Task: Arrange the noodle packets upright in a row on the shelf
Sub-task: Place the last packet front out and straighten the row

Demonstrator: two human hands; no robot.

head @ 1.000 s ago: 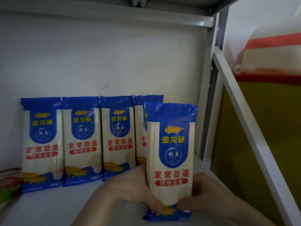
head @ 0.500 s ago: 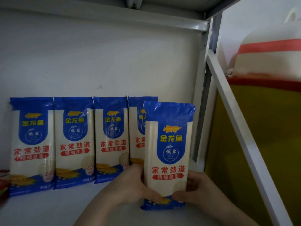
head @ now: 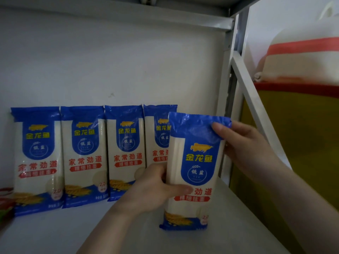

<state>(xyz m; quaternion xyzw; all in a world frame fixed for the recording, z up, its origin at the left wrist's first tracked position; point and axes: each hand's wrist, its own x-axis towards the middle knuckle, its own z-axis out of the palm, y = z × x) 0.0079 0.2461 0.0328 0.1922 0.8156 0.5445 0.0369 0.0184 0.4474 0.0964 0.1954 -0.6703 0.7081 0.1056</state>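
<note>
Several blue-and-white noodle packets (head: 84, 154) stand upright in a row against the white back wall of the shelf (head: 55, 233). One more noodle packet (head: 197, 165) stands upright in front of the row's right end, partly hiding the last packet there. My left hand (head: 152, 189) grips its left side at mid-height, thumb across the front. My right hand (head: 244, 145) holds its top right corner.
A white metal upright (head: 226, 107) and a slanted brace (head: 251, 99) bound the shelf on the right. Beyond them lie a yellow sack (head: 293, 143) and a white bag with a red stripe (head: 302, 59). A red item (head: 5, 200) pokes in at the left edge.
My right hand has moved from the packet's lower right up to its top corner. My left hand has slid up the left side. The packet stays upright, its base now clear of my hands.
</note>
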